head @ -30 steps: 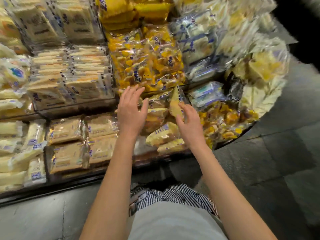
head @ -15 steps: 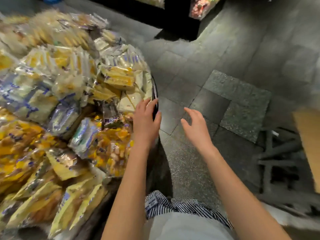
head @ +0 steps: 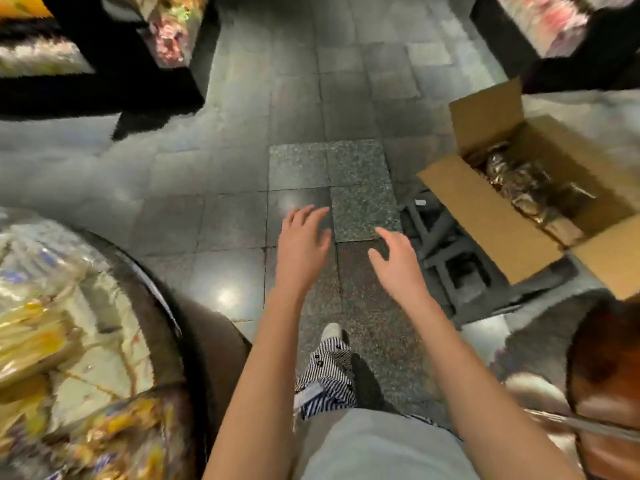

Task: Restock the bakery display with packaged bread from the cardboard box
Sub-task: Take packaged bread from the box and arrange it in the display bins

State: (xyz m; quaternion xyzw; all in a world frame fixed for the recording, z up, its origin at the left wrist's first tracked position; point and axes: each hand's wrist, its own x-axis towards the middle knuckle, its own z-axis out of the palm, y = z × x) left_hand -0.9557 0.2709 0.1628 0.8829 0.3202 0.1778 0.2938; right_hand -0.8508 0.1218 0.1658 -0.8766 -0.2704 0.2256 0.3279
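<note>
Right of R hand [head: 394, 261], apart: cardboard box [head: 485, 216].

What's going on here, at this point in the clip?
A person stands between the round bakery display, piled with wrapped bread at lower left, and an open cardboard box at right that holds more shiny packages. Both the left hand and right hand are empty, fingers loosely spread over the tiled floor. Neither touches the box or the display.

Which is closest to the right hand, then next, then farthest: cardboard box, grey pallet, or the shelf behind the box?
1. Grey pallet, just right of the right hand.
2. Cardboard box, on the pallet, farther right.
3. Shelf, top right.
</note>
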